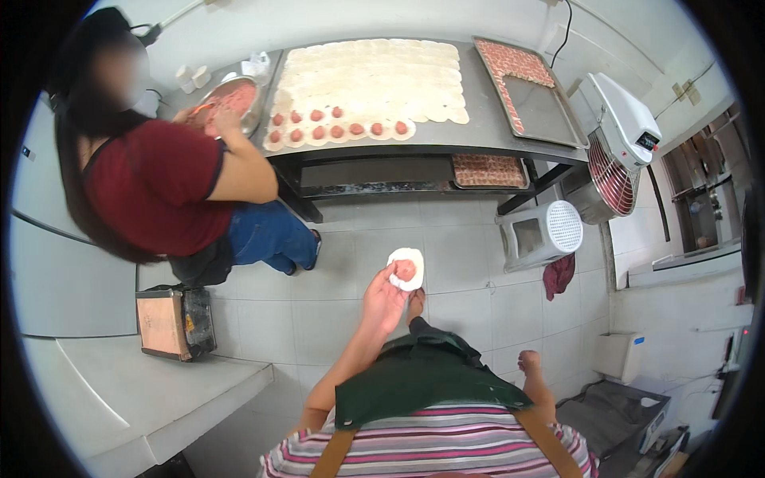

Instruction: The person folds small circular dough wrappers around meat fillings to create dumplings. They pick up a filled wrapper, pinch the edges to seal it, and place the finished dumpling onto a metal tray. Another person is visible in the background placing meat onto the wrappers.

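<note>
My left hand (387,299) holds a round dough wrapper (416,258) with a ball of pink meat filling (405,270) on it, out in front of my dark green apron. My right hand (529,361) hangs low at my right side, its fingers curled; whether anything is inside them cannot be told. On the steel table (502,128) ahead lie rows of overlapping dough wrappers (370,77), and several in the front rows at the left carry meat balls. At the table's right, a metal tray (544,110) is partly lined with small filled dough pieces (514,57).
A co-worker in a red shirt (155,185) stands at the left, hands in a metal bowl of pink filling (239,101). A filled tray (490,172) sits under the table. At the right are a white stool (547,233), a dark red cloth (559,276) and a dough mixer (621,125).
</note>
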`<state>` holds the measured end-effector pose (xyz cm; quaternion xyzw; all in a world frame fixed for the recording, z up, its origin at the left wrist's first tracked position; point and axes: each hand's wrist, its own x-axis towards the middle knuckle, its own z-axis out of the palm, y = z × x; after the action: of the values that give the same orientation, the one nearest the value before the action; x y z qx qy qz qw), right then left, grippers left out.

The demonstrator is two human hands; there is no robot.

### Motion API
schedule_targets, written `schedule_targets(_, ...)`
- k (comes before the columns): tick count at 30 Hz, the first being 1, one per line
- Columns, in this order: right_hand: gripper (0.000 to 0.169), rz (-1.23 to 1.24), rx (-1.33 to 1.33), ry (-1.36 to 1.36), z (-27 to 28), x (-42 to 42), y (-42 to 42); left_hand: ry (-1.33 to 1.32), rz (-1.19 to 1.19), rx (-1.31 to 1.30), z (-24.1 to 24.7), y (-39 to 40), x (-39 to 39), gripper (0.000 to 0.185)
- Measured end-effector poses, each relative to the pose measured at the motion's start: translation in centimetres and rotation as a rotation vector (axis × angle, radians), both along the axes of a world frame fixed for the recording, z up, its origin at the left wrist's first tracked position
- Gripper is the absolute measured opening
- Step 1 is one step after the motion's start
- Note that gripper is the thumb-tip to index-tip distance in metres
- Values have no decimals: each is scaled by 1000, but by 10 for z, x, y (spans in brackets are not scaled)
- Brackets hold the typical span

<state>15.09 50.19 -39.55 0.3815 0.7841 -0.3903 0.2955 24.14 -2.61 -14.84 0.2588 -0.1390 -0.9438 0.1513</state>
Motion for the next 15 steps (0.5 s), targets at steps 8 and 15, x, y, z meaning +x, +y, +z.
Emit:
schedule_targets(8,21,217,-528,289,112,-174,-174,211,-199,-130,40,-27,-184,41)
schedule_targets(15,43,490,-1203,284,294,-322,-426,191,-452,-269,68,-72,-297,40)
